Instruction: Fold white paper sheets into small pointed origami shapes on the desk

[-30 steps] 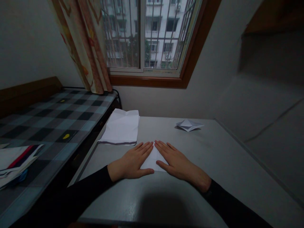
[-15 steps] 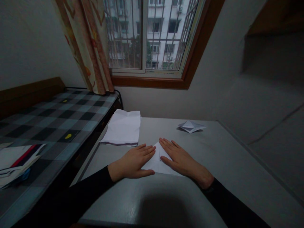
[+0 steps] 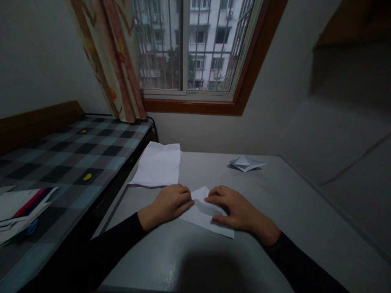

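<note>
Likely flimsy and crease-prone, the paper (image 3: 204,219) suits a corner pinch; left hand (image 3: 168,204) curls at its edge, grip unclear, right hand (image 3: 240,212) only presses it down.

Head-worn camera, facing forward and down, close over grey table (image 3: 275,211), window (image 3: 195,44) beyond

- Left hand (image 3: 166,204) bare: no glove, ring or watch visible.
- Right hand (image 3: 241,211) likewise bare.
- Both arms wear long black sleeves, plain and close-fitting, with cuffs ending at the wrists.
</note>
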A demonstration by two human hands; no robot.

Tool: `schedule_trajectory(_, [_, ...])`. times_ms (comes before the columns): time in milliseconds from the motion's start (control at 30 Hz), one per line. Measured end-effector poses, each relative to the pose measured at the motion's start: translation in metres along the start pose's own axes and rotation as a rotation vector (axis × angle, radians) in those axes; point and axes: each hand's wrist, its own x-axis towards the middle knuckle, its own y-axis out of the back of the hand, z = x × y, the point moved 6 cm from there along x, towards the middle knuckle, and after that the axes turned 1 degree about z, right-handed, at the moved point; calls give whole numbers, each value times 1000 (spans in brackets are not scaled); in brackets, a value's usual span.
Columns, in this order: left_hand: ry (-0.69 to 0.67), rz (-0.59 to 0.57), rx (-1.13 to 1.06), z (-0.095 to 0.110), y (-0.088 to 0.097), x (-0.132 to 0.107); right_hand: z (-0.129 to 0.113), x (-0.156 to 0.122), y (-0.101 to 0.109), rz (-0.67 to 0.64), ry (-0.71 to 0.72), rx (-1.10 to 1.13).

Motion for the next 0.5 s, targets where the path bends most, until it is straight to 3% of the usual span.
schedule_trajectory(267, [111, -2, -103, -12, -1, 0, 1, -5, 11, 31, -107, 141])
schedule_trajectory(500, [98, -25, -153, -12, -2, 1, 13, -19, 6, -48, -195, 183])
